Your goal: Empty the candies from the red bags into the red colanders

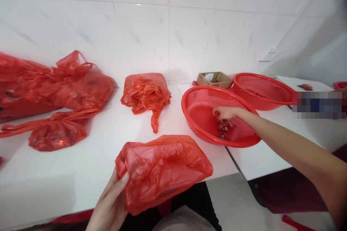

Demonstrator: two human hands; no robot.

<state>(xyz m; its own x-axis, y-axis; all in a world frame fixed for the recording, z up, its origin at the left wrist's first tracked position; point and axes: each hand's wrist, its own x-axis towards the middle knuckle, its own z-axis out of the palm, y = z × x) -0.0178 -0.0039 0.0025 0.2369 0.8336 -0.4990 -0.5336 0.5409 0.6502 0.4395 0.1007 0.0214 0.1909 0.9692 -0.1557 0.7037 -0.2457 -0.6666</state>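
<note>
Red bag in left hand, white table, tiled wall

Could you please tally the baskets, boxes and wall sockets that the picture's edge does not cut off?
Baskets: 2
Box: 1
Wall socket: 1
Total: 4

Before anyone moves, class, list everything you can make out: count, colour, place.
tables: two, white, adjoining
wall: one, white, behind
socket: one, white, right
baskets: two, red, right of centre
box: one, brown, behind near basket
packets: uncountable, reddish, near basket
lone packet: one, reddish, far right
folded bags: uncountable, red, centre
filled bags: several, red, left
maroon cloth: one, lower right
held bag: one, red, front
left hand: one, bare, gripping held bag
right hand: one, bare, in near basket
</note>
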